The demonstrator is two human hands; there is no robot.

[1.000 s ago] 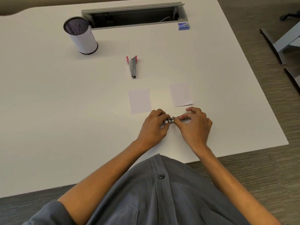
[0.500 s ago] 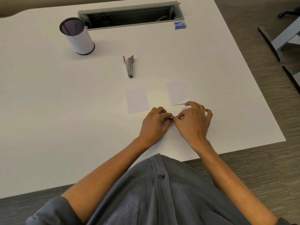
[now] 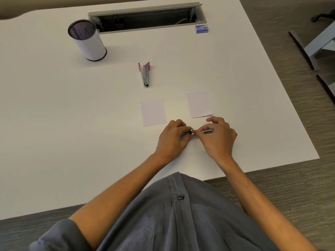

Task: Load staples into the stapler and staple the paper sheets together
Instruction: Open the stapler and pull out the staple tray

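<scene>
— Where's the stapler (image 3: 196, 132)?
— Low over the worktop (image 3: 54, 124), below two paper sheets (image 3: 153, 112). Left hand (image 3: 172, 140) grips one end, right hand (image 3: 218, 137) pinches the other.

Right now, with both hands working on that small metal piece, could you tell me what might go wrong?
The left hand and right hand pinch a small metal stapler part by the fingertips; it could slip or nip a finger. The right hand hangs close to the right paper sheet, whose near corner lifts, and may knock it further from the left paper sheet.
</scene>
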